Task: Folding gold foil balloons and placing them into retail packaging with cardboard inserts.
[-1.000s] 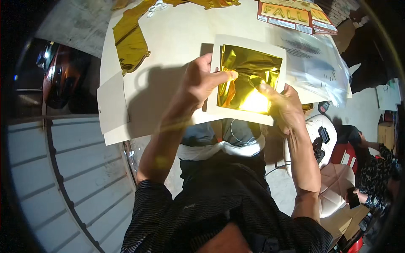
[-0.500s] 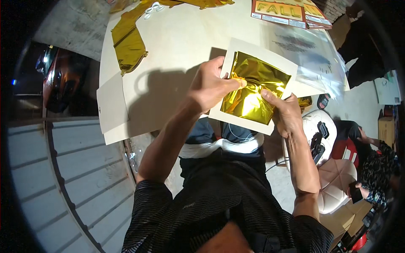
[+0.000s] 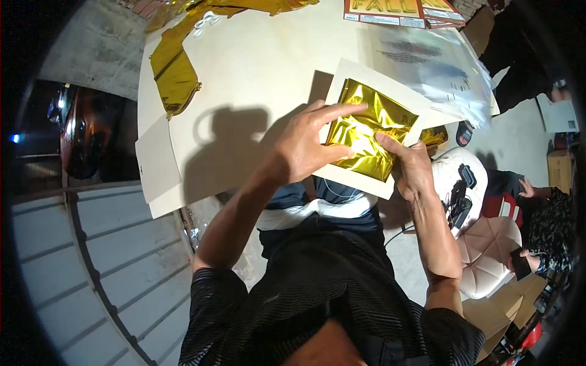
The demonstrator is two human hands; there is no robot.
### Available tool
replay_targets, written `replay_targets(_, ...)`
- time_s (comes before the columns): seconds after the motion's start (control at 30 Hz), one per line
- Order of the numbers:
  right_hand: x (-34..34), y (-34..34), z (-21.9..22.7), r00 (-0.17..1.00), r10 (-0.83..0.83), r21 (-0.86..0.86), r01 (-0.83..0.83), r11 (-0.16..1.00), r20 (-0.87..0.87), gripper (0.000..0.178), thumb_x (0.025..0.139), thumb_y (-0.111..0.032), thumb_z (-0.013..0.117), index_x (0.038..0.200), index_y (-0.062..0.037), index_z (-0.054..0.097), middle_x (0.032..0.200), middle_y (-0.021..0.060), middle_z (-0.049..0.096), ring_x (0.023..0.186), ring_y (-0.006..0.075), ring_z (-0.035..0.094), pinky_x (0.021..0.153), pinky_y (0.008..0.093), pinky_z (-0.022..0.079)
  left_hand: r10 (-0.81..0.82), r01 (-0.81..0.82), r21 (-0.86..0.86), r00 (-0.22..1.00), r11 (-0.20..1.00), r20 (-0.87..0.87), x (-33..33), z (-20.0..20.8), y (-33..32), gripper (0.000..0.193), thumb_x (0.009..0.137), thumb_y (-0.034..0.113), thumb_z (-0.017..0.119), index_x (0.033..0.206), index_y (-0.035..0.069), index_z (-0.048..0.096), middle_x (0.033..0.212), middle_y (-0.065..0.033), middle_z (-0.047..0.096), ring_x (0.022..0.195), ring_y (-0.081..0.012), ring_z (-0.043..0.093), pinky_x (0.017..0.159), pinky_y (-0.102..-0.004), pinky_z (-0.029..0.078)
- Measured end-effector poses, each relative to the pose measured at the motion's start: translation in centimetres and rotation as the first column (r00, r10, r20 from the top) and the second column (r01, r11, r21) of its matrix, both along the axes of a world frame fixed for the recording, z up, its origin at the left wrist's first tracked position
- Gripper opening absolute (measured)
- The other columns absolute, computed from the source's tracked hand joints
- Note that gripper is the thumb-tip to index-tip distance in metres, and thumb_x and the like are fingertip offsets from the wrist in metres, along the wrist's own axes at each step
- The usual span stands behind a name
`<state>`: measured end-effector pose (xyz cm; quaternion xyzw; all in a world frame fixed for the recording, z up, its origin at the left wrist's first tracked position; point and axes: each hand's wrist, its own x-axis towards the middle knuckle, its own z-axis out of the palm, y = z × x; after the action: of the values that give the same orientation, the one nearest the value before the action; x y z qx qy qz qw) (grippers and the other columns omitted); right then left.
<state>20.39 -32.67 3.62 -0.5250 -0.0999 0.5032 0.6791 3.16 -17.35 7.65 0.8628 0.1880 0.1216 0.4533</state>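
Folded shiny gold foil (image 3: 366, 116), likely a flat foil balloon, lies on a white card (image 3: 360, 181) held tilted over the table's near edge. My right hand (image 3: 415, 168) grips the card's right side, thumb pressing on the foil and the other fingers hidden beneath. My left hand (image 3: 305, 140) rests at the left side with index finger and thumb spread apart, both tips on the foil; its other fingers are partly hidden.
More gold foil balloons (image 3: 174, 79) and a white cord (image 3: 204, 23) lie on the table (image 3: 256, 67). Printed packages (image 3: 384, 12) and clear plastic bags (image 3: 427, 67) are at the far right. A seated person (image 3: 546, 229) holds a phone beside stools (image 3: 488, 253).
My left hand has let go of its pinch on the foil and spread its index finger and thumb across it. The right hand keeps its grip. The foil's middle looks flatter.
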Motion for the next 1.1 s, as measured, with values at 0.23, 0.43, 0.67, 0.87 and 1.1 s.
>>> replay_targets(0.23,0.1,-1.0,-0.6,0.998,0.029,-0.024,-0.031,0.999,-0.062,0.051,0.085,-0.008,0.081,0.131,0.0002,0.060,0.119,0.0122,0.071,0.106,0.0208,0.069,0.095,0.0364,0.056,-0.037,0.042,-0.099,0.998,0.994,0.043,0.5,-1.7,0.8,0.062,0.078,0.009,0.082,0.137,0.011,0.064,0.126,-0.0165,0.066,0.115,-0.0276,0.064,0.103,-0.0356,0.049)
replay_targets(0.43,-0.4,-2.1,-0.8,0.998,-0.018,-0.003,0.018,1.000,-0.060,0.058,0.084,-0.011,0.081,0.134,0.0024,0.057,0.123,0.0134,0.069,0.108,0.0225,0.068,0.098,0.0371,0.055,-0.128,0.125,-0.094,0.991,0.988,-0.030,1.5,-0.8,0.8,0.069,0.078,0.008,0.083,0.142,0.013,0.060,0.133,-0.0151,0.065,0.120,-0.0243,0.062,0.107,-0.0347,0.047)
replay_targets(0.67,0.6,-5.4,-2.1,0.984,-0.174,0.027,0.175,0.984,-0.026,0.057,0.086,-0.007,0.075,0.138,0.0023,0.053,0.128,0.0131,0.067,0.115,0.0235,0.066,0.102,0.0377,0.052,-0.171,0.136,-0.352,0.983,0.926,-0.070,5.8,0.7,3.1,0.042,0.091,0.009,0.076,0.132,0.005,0.067,0.112,-0.0095,0.069,0.099,-0.0151,0.068,0.089,-0.0252,0.057)
replay_targets(0.87,2.4,-9.3,-3.1,0.944,-0.330,0.037,0.331,0.943,-0.015,0.063,0.085,-0.006,0.076,0.143,-0.0045,0.051,0.128,0.0087,0.066,0.116,0.0231,0.065,0.106,0.0394,0.051,-0.204,0.092,0.658,0.974,0.747,0.096,14.0,-1.8,5.9,0.044,0.094,0.029,0.072,0.130,0.003,0.067,0.137,-0.0172,0.063,0.127,-0.0292,0.061,0.111,-0.0376,0.048)
replay_targets(1.1,4.2,-11.5,-3.8,0.884,-0.468,0.051,0.468,0.882,-0.019,0.059,0.085,-0.002,0.077,0.138,-0.0020,0.053,0.125,0.0097,0.067,0.112,0.0222,0.066,0.102,0.0384,0.053,-0.290,0.169,0.780,0.957,0.602,0.016,18.2,-4.4,5.4,0.029,0.093,0.023,0.064,0.111,0.000,0.065,0.111,-0.0169,0.065,0.117,-0.0336,0.063,0.099,-0.0450,0.053)
